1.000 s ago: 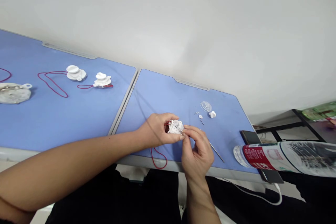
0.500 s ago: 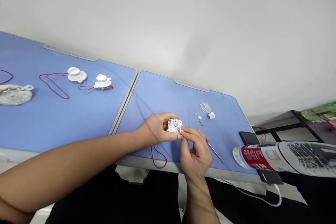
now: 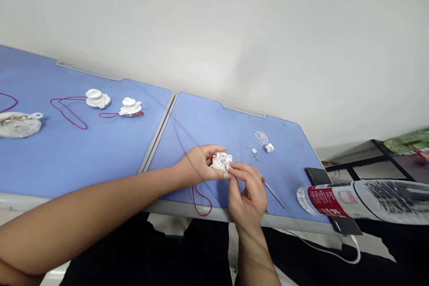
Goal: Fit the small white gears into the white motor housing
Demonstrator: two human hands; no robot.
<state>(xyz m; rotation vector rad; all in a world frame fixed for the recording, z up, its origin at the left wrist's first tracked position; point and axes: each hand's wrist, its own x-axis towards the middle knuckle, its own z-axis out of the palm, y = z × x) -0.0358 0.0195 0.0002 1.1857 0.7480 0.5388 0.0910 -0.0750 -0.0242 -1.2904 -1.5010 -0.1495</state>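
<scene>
My left hand [image 3: 197, 164] is closed around a small white round mechanism [image 3: 221, 161] held just above the blue table [image 3: 208, 120]. A red wire [image 3: 201, 196] hangs from that part and loops over the table's front edge. My right hand [image 3: 246, 192] pinches at the right side of the mechanism with thumb and forefinger; what the pinch holds is too small to make out. A thin screwdriver with a red handle [image 3: 273, 191] lies on the table just right of my right hand.
Small screws and white bits [image 3: 256, 152], a clear disc [image 3: 261, 137] and a white knob [image 3: 269, 147] lie behind my hands. Two white parts [image 3: 96, 97] [image 3: 130, 106] with red wires and a metal disc [image 3: 18, 125] sit on the left table. A plastic bottle [image 3: 362, 201] lies over a phone [image 3: 318, 175] at right.
My right hand has drawn slightly left and closer to the mechanism, uncovering the screwdriver's red handle. The view has drifted a little; my left hand keeps its hold.
</scene>
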